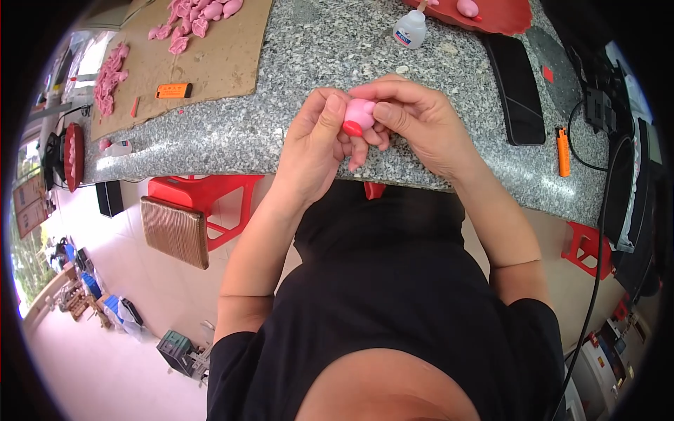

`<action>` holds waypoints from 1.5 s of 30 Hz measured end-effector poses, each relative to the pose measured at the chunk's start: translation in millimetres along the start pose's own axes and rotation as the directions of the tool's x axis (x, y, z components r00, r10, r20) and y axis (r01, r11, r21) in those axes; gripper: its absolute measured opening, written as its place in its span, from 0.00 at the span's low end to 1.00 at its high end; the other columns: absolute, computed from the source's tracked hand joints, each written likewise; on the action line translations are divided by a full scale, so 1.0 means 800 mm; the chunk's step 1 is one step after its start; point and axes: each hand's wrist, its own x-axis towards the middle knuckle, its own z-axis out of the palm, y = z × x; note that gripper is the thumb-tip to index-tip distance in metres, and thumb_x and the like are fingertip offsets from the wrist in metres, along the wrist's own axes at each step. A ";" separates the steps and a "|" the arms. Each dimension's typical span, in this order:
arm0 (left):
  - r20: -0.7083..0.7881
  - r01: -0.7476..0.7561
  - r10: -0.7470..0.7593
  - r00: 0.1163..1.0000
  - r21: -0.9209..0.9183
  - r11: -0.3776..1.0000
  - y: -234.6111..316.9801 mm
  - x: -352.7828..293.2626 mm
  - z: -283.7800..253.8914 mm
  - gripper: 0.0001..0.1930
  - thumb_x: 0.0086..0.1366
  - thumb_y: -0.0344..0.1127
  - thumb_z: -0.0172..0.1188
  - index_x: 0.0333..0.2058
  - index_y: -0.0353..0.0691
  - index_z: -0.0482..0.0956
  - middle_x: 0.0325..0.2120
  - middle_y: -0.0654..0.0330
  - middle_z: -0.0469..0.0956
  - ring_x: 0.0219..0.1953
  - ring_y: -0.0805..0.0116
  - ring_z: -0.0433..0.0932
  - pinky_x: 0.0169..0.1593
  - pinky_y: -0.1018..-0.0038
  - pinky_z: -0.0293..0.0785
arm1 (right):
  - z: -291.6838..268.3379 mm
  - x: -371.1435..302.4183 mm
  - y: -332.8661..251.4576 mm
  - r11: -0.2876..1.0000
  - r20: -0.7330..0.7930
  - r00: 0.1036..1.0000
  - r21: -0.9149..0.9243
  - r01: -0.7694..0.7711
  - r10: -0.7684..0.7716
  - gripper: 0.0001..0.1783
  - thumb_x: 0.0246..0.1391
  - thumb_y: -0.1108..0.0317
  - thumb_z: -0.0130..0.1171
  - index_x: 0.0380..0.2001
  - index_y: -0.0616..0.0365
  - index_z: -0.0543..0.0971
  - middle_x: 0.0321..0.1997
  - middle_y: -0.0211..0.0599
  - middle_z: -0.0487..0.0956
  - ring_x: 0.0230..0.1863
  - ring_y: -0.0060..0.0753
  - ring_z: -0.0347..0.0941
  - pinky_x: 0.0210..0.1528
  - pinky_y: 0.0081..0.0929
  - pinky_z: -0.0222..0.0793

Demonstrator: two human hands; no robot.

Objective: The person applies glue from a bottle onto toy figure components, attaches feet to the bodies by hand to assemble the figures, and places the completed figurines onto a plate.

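Between my two hands, above the near edge of the speckled stone table, is a small round pink toy figure (359, 111) with a red oval piece at its lower side. My left hand (314, 130) grips it from the left, thumb against its side and fingers curled beneath. From the right, my right hand (423, 121) pinches a small pink bump on the figure between thumb and forefinger. The fingers partly hide the figure's underside. Beyond my hands stands a small translucent glue bottle (410, 30).
On the left, cardboard (217, 59) bears several pink pieces (200, 15) and an orange cutter (174, 90). A red tray (484, 15) sits far right, above a black phone (516, 91). Another orange cutter (563, 151) lies near a black cable. A red stool (235, 217) stands at the table's edge.
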 end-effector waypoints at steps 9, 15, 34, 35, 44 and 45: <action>0.045 -0.139 0.143 0.989 -0.077 0.987 -0.006 -0.003 -0.008 0.14 0.65 0.41 0.42 0.41 0.35 0.61 0.27 0.56 0.71 0.27 0.73 0.71 0.31 0.83 0.69 | 0.002 -0.003 0.001 0.999 0.041 0.999 0.039 0.007 -0.009 0.14 0.48 0.76 0.54 0.41 0.66 0.70 0.29 0.34 0.75 0.29 0.20 0.72 0.32 0.15 0.68; -0.053 -0.337 0.370 0.928 0.308 0.890 -0.025 -0.012 0.015 0.20 0.54 0.19 0.53 0.46 0.33 0.61 0.37 0.56 0.69 0.38 0.70 0.71 0.42 0.76 0.71 | -0.001 -0.003 0.009 0.999 0.001 0.999 0.028 0.045 -0.045 0.13 0.46 0.78 0.55 0.38 0.66 0.70 0.31 0.35 0.74 0.33 0.22 0.72 0.36 0.18 0.71; 0.136 -0.381 0.449 0.883 0.767 0.517 -0.040 -0.017 -0.009 0.17 0.58 0.20 0.49 0.47 0.27 0.60 0.39 0.54 0.68 0.40 0.72 0.70 0.44 0.78 0.68 | -0.004 -0.006 0.015 0.990 0.028 0.993 -0.071 0.120 -0.118 0.12 0.44 0.80 0.57 0.34 0.69 0.70 0.35 0.35 0.68 0.36 0.25 0.71 0.40 0.20 0.72; 0.135 -0.382 0.452 0.882 0.767 0.515 -0.041 -0.016 -0.006 0.17 0.58 0.20 0.49 0.47 0.27 0.60 0.39 0.54 0.68 0.40 0.72 0.70 0.44 0.78 0.68 | -0.004 -0.006 0.014 0.990 0.032 0.992 -0.072 0.121 -0.119 0.12 0.44 0.80 0.57 0.34 0.69 0.70 0.35 0.35 0.68 0.36 0.25 0.71 0.40 0.20 0.72; -0.154 -0.363 0.462 0.873 0.427 0.828 -0.037 -0.005 0.021 0.20 0.52 0.25 0.59 0.45 0.33 0.65 0.31 0.59 0.71 0.29 0.77 0.73 0.30 0.83 0.70 | -0.011 0.001 0.006 0.967 0.040 0.992 0.225 -0.122 0.116 0.13 0.53 0.68 0.49 0.41 0.63 0.69 0.36 0.37 0.74 0.32 0.22 0.71 0.33 0.18 0.69; -0.171 -0.373 0.475 0.863 0.419 0.828 -0.037 -0.004 0.019 0.20 0.52 0.25 0.59 0.45 0.33 0.65 0.31 0.59 0.71 0.29 0.77 0.73 0.30 0.83 0.70 | -0.010 0.001 0.002 0.962 0.054 0.991 0.241 -0.131 0.121 0.15 0.54 0.68 0.49 0.43 0.62 0.67 0.36 0.37 0.73 0.33 0.22 0.70 0.33 0.19 0.69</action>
